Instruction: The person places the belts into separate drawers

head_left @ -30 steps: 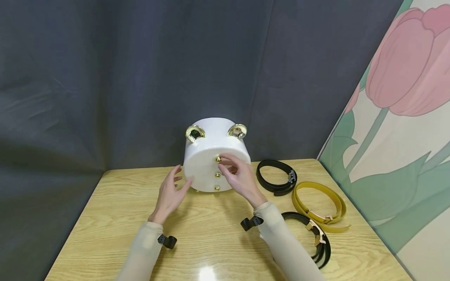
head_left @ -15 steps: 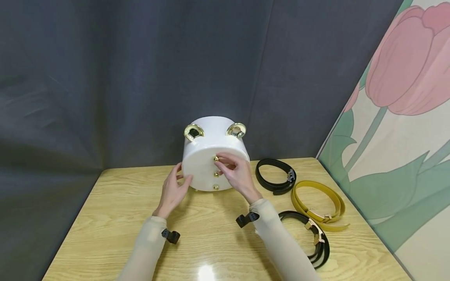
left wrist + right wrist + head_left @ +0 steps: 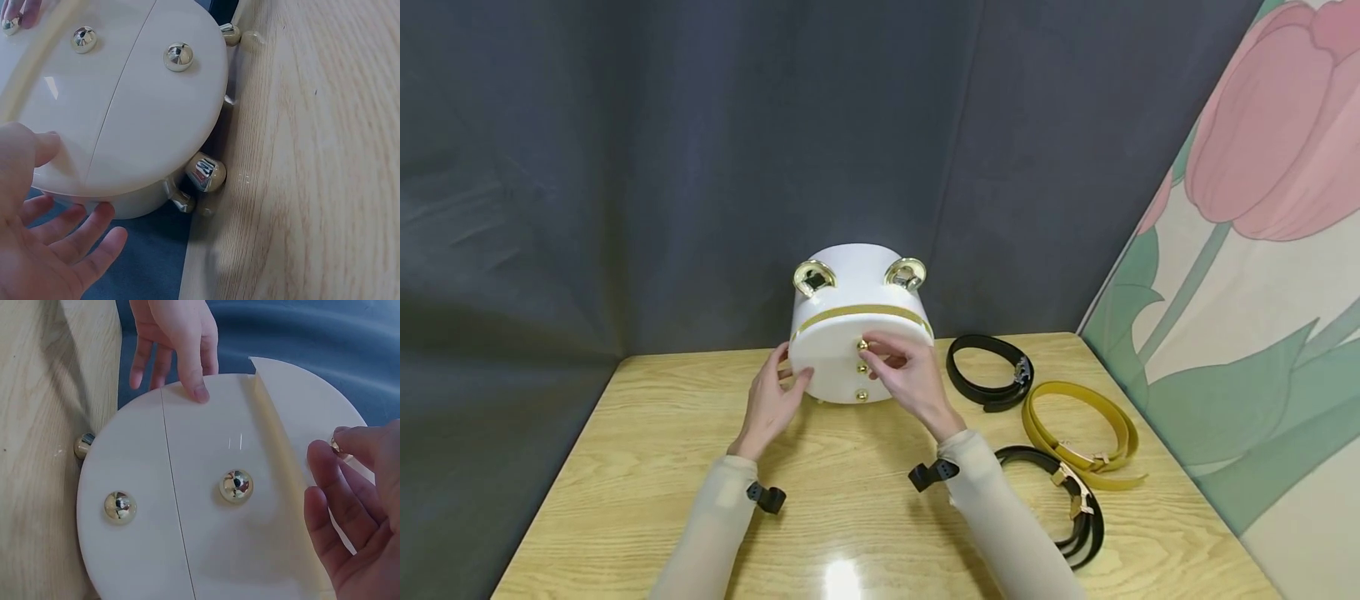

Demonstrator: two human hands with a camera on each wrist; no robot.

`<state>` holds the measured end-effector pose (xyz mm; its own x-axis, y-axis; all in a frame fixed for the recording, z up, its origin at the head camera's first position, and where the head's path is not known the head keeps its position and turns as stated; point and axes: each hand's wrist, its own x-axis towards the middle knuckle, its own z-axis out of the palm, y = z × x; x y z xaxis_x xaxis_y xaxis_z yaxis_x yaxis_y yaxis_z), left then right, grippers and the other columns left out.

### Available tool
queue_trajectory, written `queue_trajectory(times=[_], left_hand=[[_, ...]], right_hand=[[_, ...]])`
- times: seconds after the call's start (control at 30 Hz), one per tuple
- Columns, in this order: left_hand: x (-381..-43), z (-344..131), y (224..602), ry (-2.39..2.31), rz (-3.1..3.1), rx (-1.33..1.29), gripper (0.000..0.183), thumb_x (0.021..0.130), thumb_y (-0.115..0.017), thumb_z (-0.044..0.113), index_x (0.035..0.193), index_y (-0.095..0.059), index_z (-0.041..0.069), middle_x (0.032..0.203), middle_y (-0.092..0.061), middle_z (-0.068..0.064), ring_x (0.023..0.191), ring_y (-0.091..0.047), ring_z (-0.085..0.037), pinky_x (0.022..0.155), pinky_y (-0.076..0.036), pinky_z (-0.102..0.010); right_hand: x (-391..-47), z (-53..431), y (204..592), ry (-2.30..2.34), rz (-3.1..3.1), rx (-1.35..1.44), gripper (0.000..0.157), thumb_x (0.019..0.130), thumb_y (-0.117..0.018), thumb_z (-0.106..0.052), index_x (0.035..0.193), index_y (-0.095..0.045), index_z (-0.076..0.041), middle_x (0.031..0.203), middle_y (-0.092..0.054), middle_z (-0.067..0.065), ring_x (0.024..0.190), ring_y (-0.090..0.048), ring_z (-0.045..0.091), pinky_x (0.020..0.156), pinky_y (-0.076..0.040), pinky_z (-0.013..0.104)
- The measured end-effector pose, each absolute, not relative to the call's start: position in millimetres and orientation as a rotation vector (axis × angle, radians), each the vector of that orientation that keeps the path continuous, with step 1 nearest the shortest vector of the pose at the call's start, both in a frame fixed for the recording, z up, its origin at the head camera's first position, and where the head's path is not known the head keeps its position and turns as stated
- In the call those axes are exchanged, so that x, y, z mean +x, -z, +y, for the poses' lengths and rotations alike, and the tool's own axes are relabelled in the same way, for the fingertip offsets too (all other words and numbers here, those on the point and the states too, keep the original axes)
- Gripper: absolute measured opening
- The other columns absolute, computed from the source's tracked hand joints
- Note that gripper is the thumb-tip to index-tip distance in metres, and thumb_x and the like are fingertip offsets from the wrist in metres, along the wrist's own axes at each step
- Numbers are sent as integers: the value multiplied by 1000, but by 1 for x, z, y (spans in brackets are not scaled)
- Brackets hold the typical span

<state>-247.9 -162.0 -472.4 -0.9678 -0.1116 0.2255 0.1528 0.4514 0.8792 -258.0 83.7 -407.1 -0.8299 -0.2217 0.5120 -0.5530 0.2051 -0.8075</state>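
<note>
A white round cabinet (image 3: pixel 859 287) with two gold rings like frog eyes stands at the back of the table. Its front has three drawer sections, each with a round gold knob. My right hand (image 3: pixel 912 379) pinches the top knob (image 3: pixel 335 447) between thumb and fingertips. The top drawer (image 3: pixel 306 394) stands out from the front, and a gold-coloured strip (image 3: pixel 867 310) shows along its upper edge. My left hand (image 3: pixel 769 406) rests at the cabinet's left edge, thumb on the front face and fingers spread along the side. The middle knob (image 3: pixel 236 485) and bottom knob (image 3: pixel 120 507) are untouched.
To the right lie a coiled black belt (image 3: pixel 958 372), a mustard belt (image 3: pixel 1126 429) and another black belt (image 3: pixel 1093 542) with a gold buckle. A dark curtain (image 3: pixel 737 167) hangs close behind the cabinet. A tulip-patterned panel (image 3: pixel 1247 333) borders the table's right edge.
The top drawer has come forward out of the cabinet, baring the gold-coloured strip. My left hand has moved in to touch the cabinet's edge; my right fingers have closed on the top knob.
</note>
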Motion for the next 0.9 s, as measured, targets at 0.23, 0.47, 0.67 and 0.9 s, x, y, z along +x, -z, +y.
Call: queue_trajectory(times=[0.23,0.47,0.67,0.9], left_hand=[[-247,-163,477,1539,-2453,-26,69,106,-68,31,163,-37,9,160,-49,-18,131,-64,-39,108,-55,-55],[-249,-164,472,1541,-2454,-46,68,107,-67,29,164,-37,8,160,-49,-19,130,-64,-40,108,-55,-55],[-250,-164,472,1518,-2455,-59,66,106,-68,30,162,-39,9,159,-51,-19,128,-65,-40,106,-55,-55],[-248,-164,471,1538,-2450,-68,66,105,-68,19,163,-38,7,160,-49,-20,130,-64,-42,106,-56,-56]], right_hand=[[-246,83,410,-1647,-2175,762,26,93,-81,-3,119,-80,-1,98,-82,21,63,-75,36,57,-59,23],[-241,82,411,-1619,-2114,772,25,93,-82,-5,117,-81,-1,95,-82,21,60,-73,43,55,-58,21],[-236,83,410,-1574,-2091,787,24,93,-82,-5,117,-81,-2,95,-82,20,58,-73,38,52,-57,22],[-226,84,412,-1513,-2080,812,24,91,-83,-3,115,-81,-2,95,-82,18,57,-74,29,53,-58,21]])
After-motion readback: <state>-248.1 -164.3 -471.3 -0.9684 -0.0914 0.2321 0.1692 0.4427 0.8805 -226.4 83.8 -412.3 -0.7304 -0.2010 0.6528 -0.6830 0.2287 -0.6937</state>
